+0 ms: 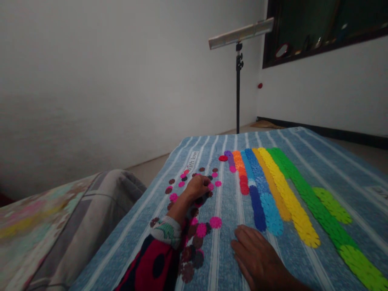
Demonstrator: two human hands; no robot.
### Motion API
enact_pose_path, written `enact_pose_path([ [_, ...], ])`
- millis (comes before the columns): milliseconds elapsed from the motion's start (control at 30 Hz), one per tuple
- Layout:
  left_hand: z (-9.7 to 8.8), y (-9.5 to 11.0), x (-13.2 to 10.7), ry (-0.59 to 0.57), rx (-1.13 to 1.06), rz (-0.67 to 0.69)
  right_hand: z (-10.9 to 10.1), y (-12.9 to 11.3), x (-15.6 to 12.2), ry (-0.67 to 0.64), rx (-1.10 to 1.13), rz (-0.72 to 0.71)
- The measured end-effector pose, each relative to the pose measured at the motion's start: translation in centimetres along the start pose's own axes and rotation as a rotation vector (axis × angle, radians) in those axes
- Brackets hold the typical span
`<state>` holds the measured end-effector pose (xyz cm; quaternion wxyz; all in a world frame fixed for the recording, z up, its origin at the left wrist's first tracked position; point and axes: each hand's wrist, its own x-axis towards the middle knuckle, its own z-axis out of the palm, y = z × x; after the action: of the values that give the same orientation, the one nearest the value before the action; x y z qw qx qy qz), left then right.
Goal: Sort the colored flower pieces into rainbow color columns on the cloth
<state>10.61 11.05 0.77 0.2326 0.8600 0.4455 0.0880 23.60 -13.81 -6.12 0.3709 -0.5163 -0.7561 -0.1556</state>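
My left hand (197,187) reaches over a loose scatter of small notched discs, fingers bent into a pinch. At its fingertips is a pink notched disc (210,186); part of it is hidden by the fingers. Brown discs (187,273) and dark grey ones (198,258) lie mixed with pink ones around and below that forearm. A larger-looking pink disc (216,222) rests apart, nearer my right hand. My right hand (257,256) lies flat on the striped cloth (226,258), fingers stretched out, holding nothing.
Overlapping discs form rows sorted by colour: purple (229,158), orange (239,163), blue (257,212), yellow (298,216) and green (315,206). One red disc (223,158) sits at the far end. Beyond stands a lamp on a black pole (238,93). A covered surface (100,222) is at left.
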Motion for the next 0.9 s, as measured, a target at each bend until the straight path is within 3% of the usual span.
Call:
enact_pose_path([
  [233,0.2,-0.1,-0.2,0.024,0.065,0.1,0.2,0.1,-0.3,-0.026,0.014,0.008],
  [367,0.3,-0.3,-0.2,0.03,0.016,0.069,0.3,0.1,-0.4,-0.045,0.001,0.003],
  [667,0.7,-2.4,-0.2,0.173,-0.44,-0.031,0.0,0.0,-0.1,-0.038,0.013,0.015],
  [900,0.5,-2.1,-0.2,0.146,-0.645,-0.067,0.1,0.0,-0.3,-0.069,0.025,0.016],
])
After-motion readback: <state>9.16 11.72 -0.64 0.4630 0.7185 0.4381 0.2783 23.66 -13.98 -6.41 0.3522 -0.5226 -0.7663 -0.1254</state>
